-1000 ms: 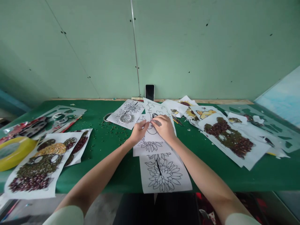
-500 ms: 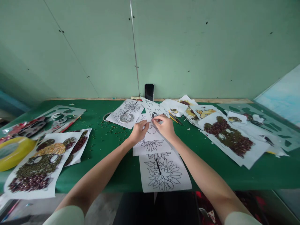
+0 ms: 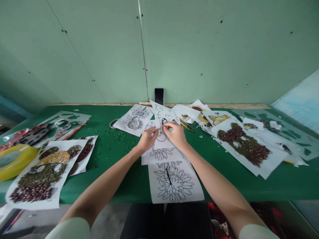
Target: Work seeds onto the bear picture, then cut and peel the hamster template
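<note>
Near the middle of the table, a white sheet with a cartoon face drawing (image 3: 164, 112) is held up at a slant. My left hand (image 3: 149, 137) is closed in a pinch at the sheet's left edge. Fingertips of my right hand (image 3: 175, 134) pinch together on the face, close to the left hand; whether anything small is between them I cannot make out. Beneath both hands lie a flower line drawing (image 3: 161, 152) and, nearer me, a second flower drawing (image 3: 174, 186) overhanging the front edge. To the left is another flower sheet (image 3: 134, 119) with a clear round piece on it.
A phone (image 3: 159, 96) leans on the back wall. Loose seeds (image 3: 122, 137) are scattered left of centre. Seed-covered pictures (image 3: 37, 179) and a yellow tape roll (image 3: 17, 162) lie left. Pencils (image 3: 186, 125) and a seed bear picture (image 3: 244, 144) are on the right.
The top of the cartoon sheet has lifted slightly and its upper corner stands out more to the left. Both hands keep nearly the same place and pinch.
</note>
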`<act>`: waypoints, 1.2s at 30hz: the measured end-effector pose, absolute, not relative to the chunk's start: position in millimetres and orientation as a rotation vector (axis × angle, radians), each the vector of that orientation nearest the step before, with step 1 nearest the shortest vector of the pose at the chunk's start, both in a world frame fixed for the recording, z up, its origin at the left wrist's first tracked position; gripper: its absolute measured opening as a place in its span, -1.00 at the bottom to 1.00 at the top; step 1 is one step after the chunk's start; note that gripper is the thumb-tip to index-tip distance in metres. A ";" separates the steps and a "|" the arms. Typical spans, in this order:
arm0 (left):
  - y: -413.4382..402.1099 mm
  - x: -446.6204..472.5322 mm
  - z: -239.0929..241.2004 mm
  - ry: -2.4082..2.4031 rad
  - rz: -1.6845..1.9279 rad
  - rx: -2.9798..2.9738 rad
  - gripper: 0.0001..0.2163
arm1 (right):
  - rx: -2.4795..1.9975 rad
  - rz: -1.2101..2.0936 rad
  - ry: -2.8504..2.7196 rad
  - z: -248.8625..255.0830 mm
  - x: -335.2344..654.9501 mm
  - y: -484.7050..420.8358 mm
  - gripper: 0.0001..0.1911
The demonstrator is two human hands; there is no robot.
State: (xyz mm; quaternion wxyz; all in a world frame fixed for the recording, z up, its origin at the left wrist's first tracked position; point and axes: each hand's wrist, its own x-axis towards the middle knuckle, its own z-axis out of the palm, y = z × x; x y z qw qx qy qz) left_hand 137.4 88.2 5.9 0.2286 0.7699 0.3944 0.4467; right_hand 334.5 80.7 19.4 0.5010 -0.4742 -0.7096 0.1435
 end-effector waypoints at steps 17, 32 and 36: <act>91.8 136.7 1.4 1.058 1.220 2.268 -0.63 | -1.167 -0.061 -1.976 9.5 335.9 82.4 -0.77; 90.5 136.3 0.9 1.010 1.187 2.297 -0.69 | -1.168 -0.113 -2.031 15.0 333.2 78.5 -0.75; 90.6 136.5 0.2 1.007 1.210 2.292 -0.69 | -1.161 -0.104 -1.992 12.9 334.1 79.7 -0.79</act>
